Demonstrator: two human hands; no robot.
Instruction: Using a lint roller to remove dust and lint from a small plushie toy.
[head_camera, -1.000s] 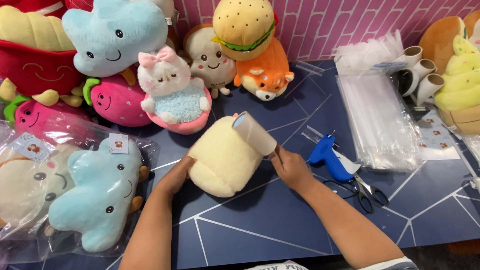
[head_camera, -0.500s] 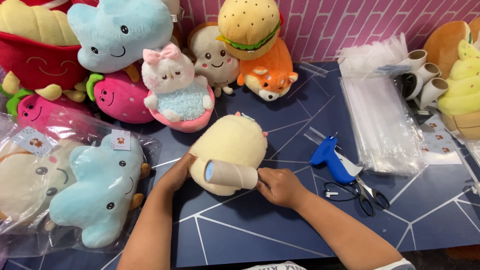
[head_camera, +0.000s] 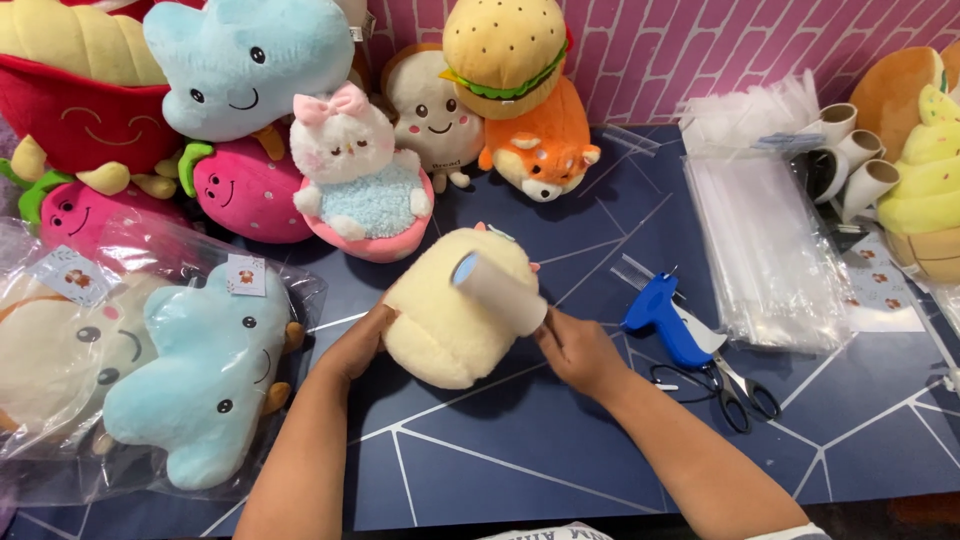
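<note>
From the head camera, the left hand (head_camera: 362, 342) steadied the cream plush toy (head_camera: 450, 315) mid-counter (head_camera: 520, 470), its grip spread against the side. The right hand (head_camera: 580, 350) gripped a lint roller (head_camera: 497, 292) on top. Pressing unevenly could have tipped the toy toward the blue tagging gun (head_camera: 665, 320).

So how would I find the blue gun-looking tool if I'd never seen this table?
Start at the pile of clear plastic bags on the right of the dark blue table. Just left of its lower edge lies the blue gun-shaped tool, near the right hand. It is the only bright blue hard thing there, with black-handled scissors right beside it.
</note>
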